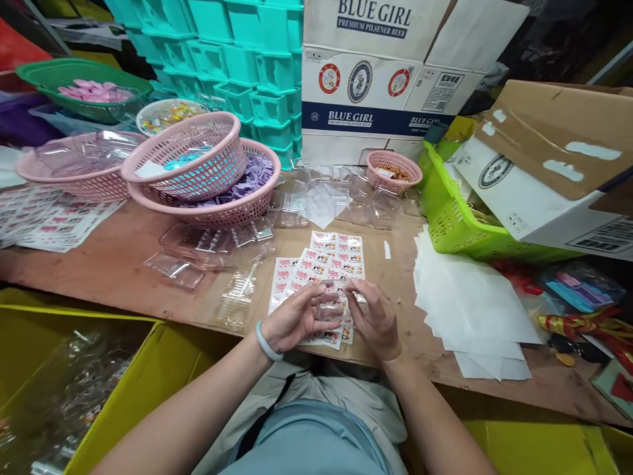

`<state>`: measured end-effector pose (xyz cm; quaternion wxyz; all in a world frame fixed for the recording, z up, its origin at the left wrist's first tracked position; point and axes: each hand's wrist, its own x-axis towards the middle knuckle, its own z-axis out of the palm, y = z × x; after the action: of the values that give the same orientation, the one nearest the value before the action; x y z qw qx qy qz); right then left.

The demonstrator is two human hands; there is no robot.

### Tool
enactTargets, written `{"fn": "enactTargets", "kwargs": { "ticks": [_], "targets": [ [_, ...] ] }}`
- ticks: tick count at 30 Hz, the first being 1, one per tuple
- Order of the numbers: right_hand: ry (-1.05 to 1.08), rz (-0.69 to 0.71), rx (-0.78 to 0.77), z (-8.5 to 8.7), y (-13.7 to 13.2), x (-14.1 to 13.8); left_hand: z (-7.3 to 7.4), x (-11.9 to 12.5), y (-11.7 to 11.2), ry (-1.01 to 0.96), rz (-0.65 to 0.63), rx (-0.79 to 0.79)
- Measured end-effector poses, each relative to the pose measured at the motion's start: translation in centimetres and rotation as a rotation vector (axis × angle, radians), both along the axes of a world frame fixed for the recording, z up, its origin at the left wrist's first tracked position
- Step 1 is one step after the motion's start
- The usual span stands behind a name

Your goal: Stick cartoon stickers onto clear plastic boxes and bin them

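Fingertips of left hand (297, 318) and right hand (374, 321) pinch a clear plastic case (330, 310) over the sticker sheets (327, 260); edge-only grip should keep it level.

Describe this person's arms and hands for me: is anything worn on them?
Both forearms are bare: no sleeves, no gloves. The left hand has a smooth pale green bangle round its wrist. The right hand and wrist wear nothing visible.

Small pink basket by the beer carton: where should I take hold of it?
Probably grip the near rim, coming from above and in front: the basket stands upright and open, the carton sits close behind, and the green basket crowds its right.
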<state>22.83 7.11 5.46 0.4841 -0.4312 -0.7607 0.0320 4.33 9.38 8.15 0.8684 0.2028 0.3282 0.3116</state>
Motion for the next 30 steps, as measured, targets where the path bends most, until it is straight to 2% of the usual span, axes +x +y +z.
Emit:
{"fn": "enactTargets", "kwargs": {
  "ticks": [2, 4, 7, 9, 11, 16, 30],
  "targets": [
    [0.183, -0.009, -0.171, 0.0, -0.7, -0.8, -0.6, -0.8, -0.3, 0.067, 0.105, 0.080],
    [0.466, -0.060, -0.338, 0.1, -1.4, -1.8, -1.1, -1.5, -0.5, 0.112, 0.177, 0.175],
    [0.850, -0.141, -0.561, 0.0, -2.3, -3.3, -2.0, -2.1, -1.0, 0.118, 0.195, 0.251],
    [0.966, -0.170, -0.678, -0.2, -2.7, -4.2, -2.7, -2.1, -1.3, 0.088, 0.188, 0.258],
    [0.983, -0.196, -0.727, -0.4, -2.8, -5.0, -3.3, -2.0, -1.5, 0.047, 0.193, 0.258],
    [0.845, -0.258, -0.697, -0.4, -3.3, -5.9, -4.2, -1.8, -1.7, -0.015, 0.235, 0.222],
    [0.787, -0.229, -0.677, -0.8, -3.5, -6.3, -4.5, -2.0, -1.4, -0.037, 0.222, 0.198]
  ]
}}
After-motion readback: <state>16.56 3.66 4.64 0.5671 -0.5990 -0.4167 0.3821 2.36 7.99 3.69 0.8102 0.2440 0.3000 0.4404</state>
